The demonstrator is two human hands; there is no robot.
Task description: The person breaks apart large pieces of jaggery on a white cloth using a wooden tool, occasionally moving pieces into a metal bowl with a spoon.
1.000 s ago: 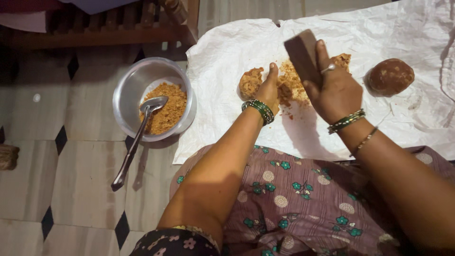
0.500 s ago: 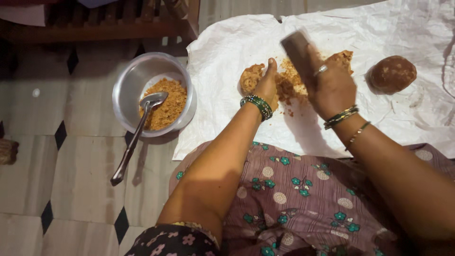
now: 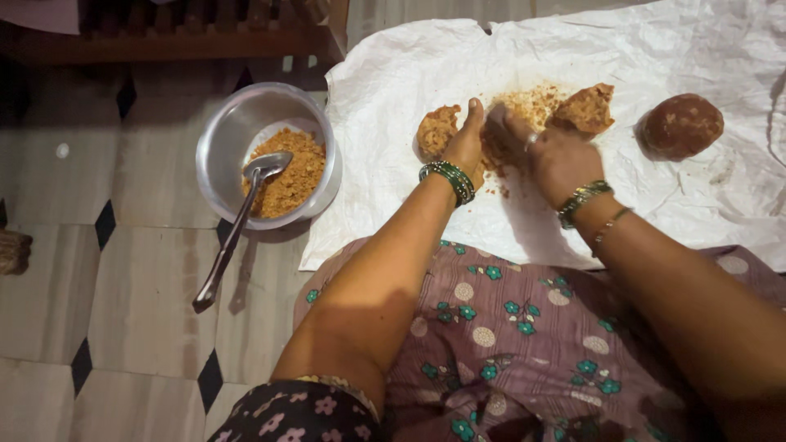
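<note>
Brown crumbly lumps (image 3: 585, 109) lie on a white sheet (image 3: 393, 90) spread over the tiled floor (image 3: 139, 295). The left hand (image 3: 465, 143) steadies one lump; the right hand (image 3: 553, 160) presses into crumbs, grip unclear. Beside them, a steel bowl (image 3: 225, 135) holds brown powder (image 3: 291, 176) and a spoon (image 3: 237, 225).

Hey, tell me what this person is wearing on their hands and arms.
Both forearms are bare. The left hand has a stack of green bangles at the wrist. The right hand wears a ring on one finger, green bangles at the wrist and a thinner single bangle just behind them. A dark floral short sleeve covers the left upper arm.
</note>
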